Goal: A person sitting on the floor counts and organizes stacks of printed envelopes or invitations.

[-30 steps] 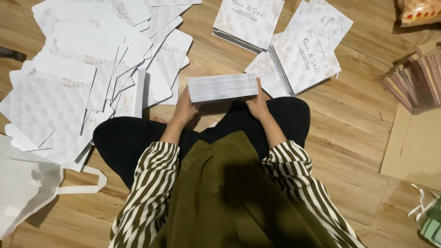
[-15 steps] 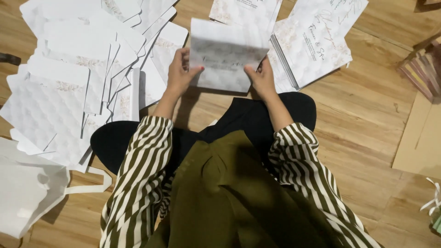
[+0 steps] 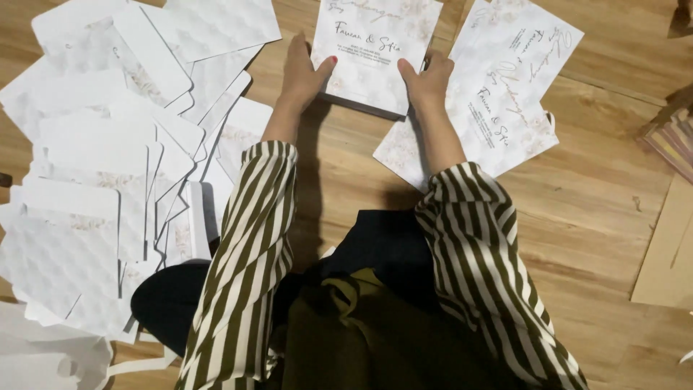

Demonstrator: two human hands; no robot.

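Observation:
A thick stack of white cards [image 3: 375, 50] with pale floral print and script lettering lies flat on the wooden floor, far ahead of me at the top middle. My left hand [image 3: 303, 68] grips its left edge, thumb on top. On the stack's right edge sits my right hand [image 3: 427, 78], thumb over the top card as well. Both arms, in striped sleeves, are stretched forward. More of the same cards [image 3: 505, 87] lie fanned out just right of the stack.
A wide spread of white embossed envelopes [image 3: 108, 180] covers the floor on my left. Brown cardboard [image 3: 668, 253] lies at the right edge, with a bundle of striped items [image 3: 675, 137] above it. A white bag [image 3: 43, 357] sits bottom left.
The card stack went from held on edge near my knees to laid flat on the floor farther ahead. Both hands moved forward with it, and I leaned forward.

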